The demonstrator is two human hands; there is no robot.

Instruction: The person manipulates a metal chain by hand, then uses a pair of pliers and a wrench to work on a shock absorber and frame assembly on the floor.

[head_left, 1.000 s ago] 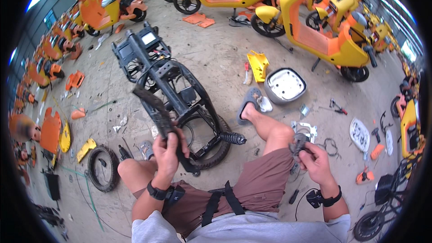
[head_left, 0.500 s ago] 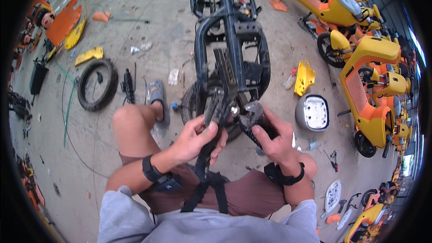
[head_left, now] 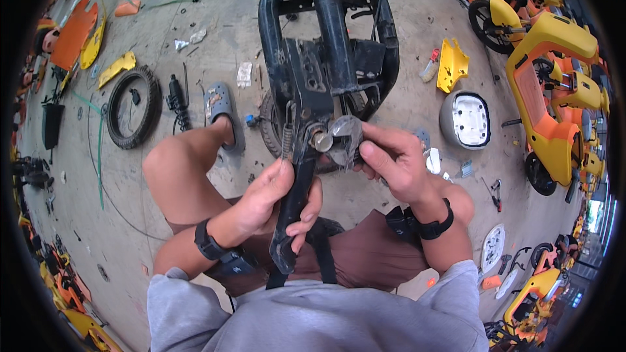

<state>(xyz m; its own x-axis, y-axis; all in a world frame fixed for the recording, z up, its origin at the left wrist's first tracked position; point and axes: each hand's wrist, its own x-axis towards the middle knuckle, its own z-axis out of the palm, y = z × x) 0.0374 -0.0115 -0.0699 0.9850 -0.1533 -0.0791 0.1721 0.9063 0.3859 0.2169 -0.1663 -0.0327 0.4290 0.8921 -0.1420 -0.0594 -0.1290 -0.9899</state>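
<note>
My left hand (head_left: 283, 195) is closed around a black kickstand (head_left: 301, 186), whose foot points down toward my lap. A coil spring (head_left: 287, 132) runs along the left of its upper end. At the pivot sits a large silver bolt head (head_left: 320, 139), under the bracket of a black scooter frame (head_left: 316, 68). My right hand (head_left: 393, 161) grips an adjustable wrench (head_left: 347, 132), its grey jaws just right of the bolt head. Whether the jaws touch the bolt I cannot tell. My right fingers cover most of the wrench's handle.
A loose tyre (head_left: 133, 107) and a shock absorber (head_left: 176, 102) lie on the floor to the left. Yellow scooters (head_left: 541, 98) line the right side. A grey-white shell (head_left: 465, 120), a yellow panel (head_left: 452, 65) and pliers (head_left: 497, 194) lie nearer on the right.
The view has moved closer to the frame. The kickstand is more plainly seen in my left hand, and the wrench jaws have turned toward the bolt head.
</note>
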